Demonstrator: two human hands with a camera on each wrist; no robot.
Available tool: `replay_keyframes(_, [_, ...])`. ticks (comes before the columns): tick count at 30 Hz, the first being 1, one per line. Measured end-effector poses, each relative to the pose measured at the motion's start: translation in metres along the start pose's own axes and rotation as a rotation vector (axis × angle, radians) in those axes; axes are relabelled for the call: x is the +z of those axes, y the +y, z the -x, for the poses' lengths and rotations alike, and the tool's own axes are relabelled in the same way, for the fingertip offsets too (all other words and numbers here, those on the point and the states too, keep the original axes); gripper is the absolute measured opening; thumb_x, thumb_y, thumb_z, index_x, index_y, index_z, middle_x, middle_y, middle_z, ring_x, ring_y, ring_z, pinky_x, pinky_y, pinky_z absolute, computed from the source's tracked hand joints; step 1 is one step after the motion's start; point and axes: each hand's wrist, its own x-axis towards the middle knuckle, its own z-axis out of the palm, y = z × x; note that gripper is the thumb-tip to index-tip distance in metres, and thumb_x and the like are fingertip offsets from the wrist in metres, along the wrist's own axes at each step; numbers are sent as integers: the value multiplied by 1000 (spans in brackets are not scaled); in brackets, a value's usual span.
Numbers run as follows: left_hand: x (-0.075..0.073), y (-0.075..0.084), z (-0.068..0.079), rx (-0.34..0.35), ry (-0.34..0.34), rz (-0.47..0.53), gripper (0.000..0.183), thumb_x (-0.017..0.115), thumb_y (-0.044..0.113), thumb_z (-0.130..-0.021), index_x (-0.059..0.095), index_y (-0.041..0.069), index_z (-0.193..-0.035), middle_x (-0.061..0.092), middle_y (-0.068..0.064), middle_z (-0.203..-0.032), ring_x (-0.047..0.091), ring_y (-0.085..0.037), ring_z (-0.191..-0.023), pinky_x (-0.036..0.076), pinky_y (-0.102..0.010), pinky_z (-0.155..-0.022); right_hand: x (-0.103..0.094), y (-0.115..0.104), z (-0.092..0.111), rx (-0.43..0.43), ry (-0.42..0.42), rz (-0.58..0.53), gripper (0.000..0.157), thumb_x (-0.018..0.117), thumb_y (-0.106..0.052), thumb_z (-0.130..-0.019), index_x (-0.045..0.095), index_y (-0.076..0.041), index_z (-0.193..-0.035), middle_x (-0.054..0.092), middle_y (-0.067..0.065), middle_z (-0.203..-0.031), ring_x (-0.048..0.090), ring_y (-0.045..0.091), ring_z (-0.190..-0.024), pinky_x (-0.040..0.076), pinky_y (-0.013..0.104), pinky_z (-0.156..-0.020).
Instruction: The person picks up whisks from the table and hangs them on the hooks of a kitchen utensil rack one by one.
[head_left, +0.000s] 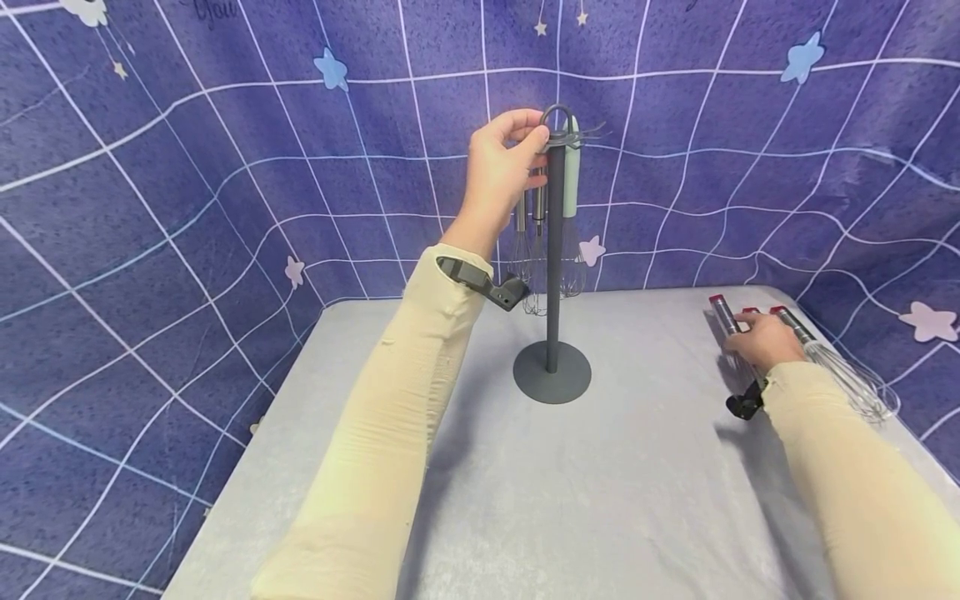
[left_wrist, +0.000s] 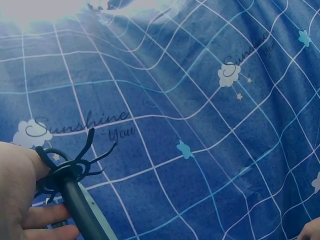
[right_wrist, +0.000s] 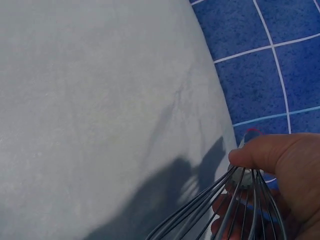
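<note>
A dark grey utensil stand [head_left: 554,250] with a round base and a crown of hooks stands upright on the table [head_left: 637,500]. At its top, my left hand [head_left: 501,162] pinches the crown beside the ring. Metal-handled whisks [head_left: 538,196] and a whisk with a mint green handle [head_left: 571,179] hang from the hooks, partly behind the pole. Far to the right, my right hand [head_left: 767,340] grips a silver whisk [right_wrist: 243,177] with a red-tipped handle, thumb across the base of the handle; its wires spread toward the right wrist camera.
Beside the right hand, more red-tipped whisks lie on the table, one with its wire head [head_left: 862,387] near the right edge. A purple-blue curtain [head_left: 675,150] with a grid pattern and stars rises behind the table and along both sides.
</note>
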Motion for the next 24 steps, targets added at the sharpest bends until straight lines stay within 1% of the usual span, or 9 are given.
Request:
replay_keyframes(2, [0, 0, 0, 3, 0, -1, 21, 67, 10, -99, 69, 6, -119, 66, -3, -107, 74, -24, -91, 61, -33, -73, -2, -2, 0, 3, 17, -6, 66, 68, -25, -82, 51, 0, -141, 58, 36, -125, 57, 56, -101, 47, 54, -69])
replay_keyframes(4, [0, 0, 1, 6, 2, -1, 20, 67, 11, -99, 69, 7, -119, 66, -3, -107, 74, -24, -91, 61, -33, -73, -4, -4, 0, 1, 29, -7, 66, 69, -26, -83, 51, 0, -141, 61, 34, -121, 59, 52, -98, 46, 50, -66])
replay_keyframes(8, [0, 0, 1, 7, 2, -3, 18, 66, 11, -99, 70, 8, -117, 65, -3, -107, 73, -24, -91, 61, -33, -72, -6, -5, 1, -12, 52, -11, 65, 70, -26, -84, 53, -1, -141, 65, 31, -115, 60, 47, -94, 46, 48, -67])
replay_keyframes(12, [-1, -1, 2, 10, 1, -4, 18, 66, 11, -99, 70, 9, -117, 66, -3, -108, 74, -23, -91, 61, -33, -72, -9, -8, 2, -13, 78, -30, 60, 69, -26, -85, 55, -2, -139, 65, 30, -117, 61, 47, -96, 47, 50, -70])
replay_keyframes(16, [-1, 0, 2, 14, 4, 0, 18, 67, 11, -99, 70, 8, -116, 66, -3, -107, 74, -23, -90, 61, -34, -71, -11, -11, 2, -25, 105, -56, 57, 68, -25, -86, 57, -2, -136, 65, 29, -121, 63, 47, -98, 46, 49, -69])
replay_keyframes(21, [-1, 0, 3, 23, 4, 7, 17, 66, 10, -99, 70, 8, -115, 65, -3, -106, 74, -24, -90, 61, -33, -71, -13, -13, 1, -35, 104, -82, 58, 65, -25, -88, 53, 0, -139, 63, 30, -124, 63, 48, -102, 46, 51, -73])
replay_keyframes(24, [0, 0, 3, 24, 2, 9, 18, 66, 10, -99, 70, 7, -116, 65, -4, -106, 74, -24, -90, 61, -32, -70, -15, -15, 1, -38, 99, -92, 60, 63, -27, -89, 50, 1, -142, 62, 31, -126, 63, 48, -103, 46, 49, -74])
